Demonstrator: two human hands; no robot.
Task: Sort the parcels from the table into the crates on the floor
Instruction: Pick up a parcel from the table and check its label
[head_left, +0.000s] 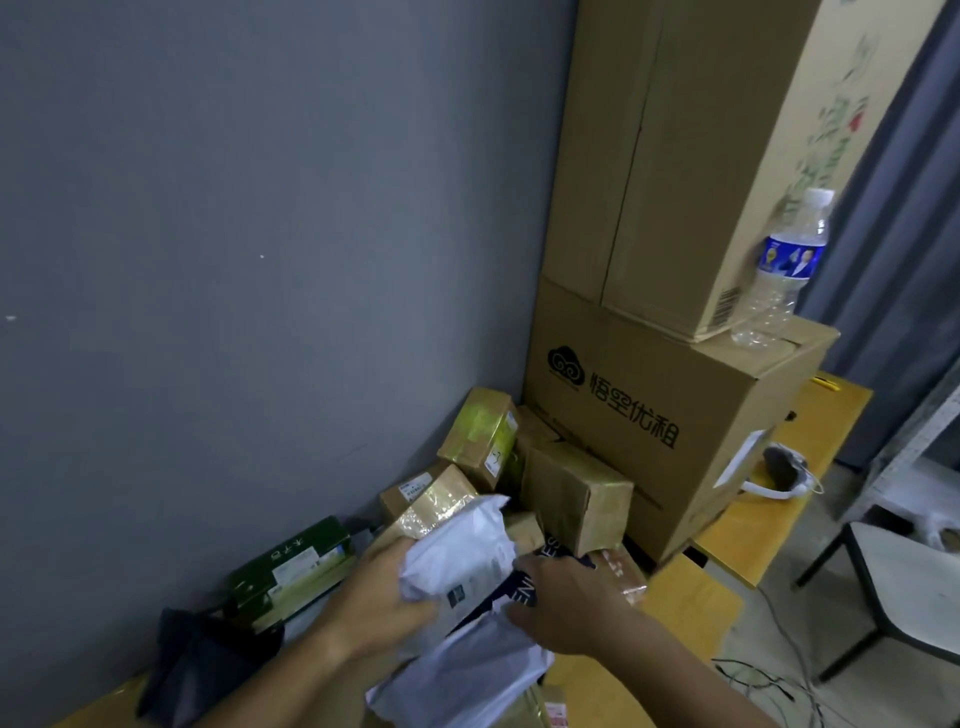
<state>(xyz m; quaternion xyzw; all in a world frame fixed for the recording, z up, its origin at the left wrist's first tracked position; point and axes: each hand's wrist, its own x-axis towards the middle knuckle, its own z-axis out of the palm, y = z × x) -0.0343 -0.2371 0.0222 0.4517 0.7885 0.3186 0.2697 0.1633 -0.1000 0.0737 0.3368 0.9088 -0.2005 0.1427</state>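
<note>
A heap of parcels lies on the yellow table (691, 597) against the grey wall. My left hand (379, 608) grips a white plastic mailer bag (462, 556) at the heap's front. My right hand (566, 603) rests on a dark navy parcel with white letters (524, 592) right beside it; whether its fingers grip is hidden. Behind them sit taped cardboard boxes: one with yellow tape (480, 436), one with a label (426, 493) and a brown one (576, 499). Another white bag (467, 675) lies under my wrists. No crate is in view.
Two big cardboard cartons (649, 415) are stacked at the table's back right, with a water bottle (784, 265) on the lower one. A green box (291, 571) and a dark bag (197, 660) lie at the left. A chair (893, 587) and cables stand on the floor at the right.
</note>
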